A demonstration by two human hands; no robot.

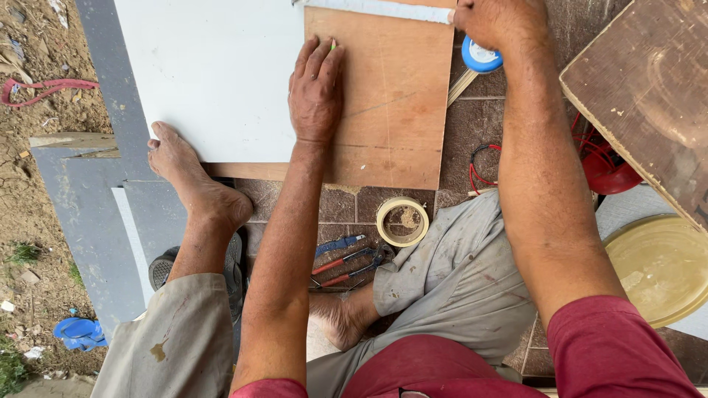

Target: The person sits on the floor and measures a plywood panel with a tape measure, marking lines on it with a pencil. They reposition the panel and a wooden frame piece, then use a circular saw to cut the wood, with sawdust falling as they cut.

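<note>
On the far middle of the head view: plywood board [394, 110], brown, flat on the tiled floor [479, 125], with faint pencil lines across it. White sheet [214, 74], large and flat, overlaps the board's left part; a pale straight strip [383, 9] lies along the board's far edge.

Left hand [316, 92]: palm down, fingers stretched out and together, pressed flat where the sheet's right edge meets the board. A small green object shows at the fingertips; whether it is pinched there cannot be told.

Right hand [498, 22]: at the far right corner of the board, curled over the end of the pale strip, knuckles up. Whether it clamps the strip or only presses on it cannot be told.

Tape measure [481, 55]: blue and white, on the floor just beside the right wrist, touching the board's right edge.

Left foot [193, 180]: bare, resting on the near left corner of the white sheet.

Near middle, between the legs: roll of tape [403, 221], pale, lying flat just near of the board; pliers [346, 265] with red and blue handles, left of the roll.

Right side: red wire loop [479, 166] on the tiles; dark wooden panel [649, 88] at the far right; round yellow lid [660, 265] near of it.

Left side: grey slabs [88, 214] against bare earth; blue sandal [77, 333] at the near left.
</note>
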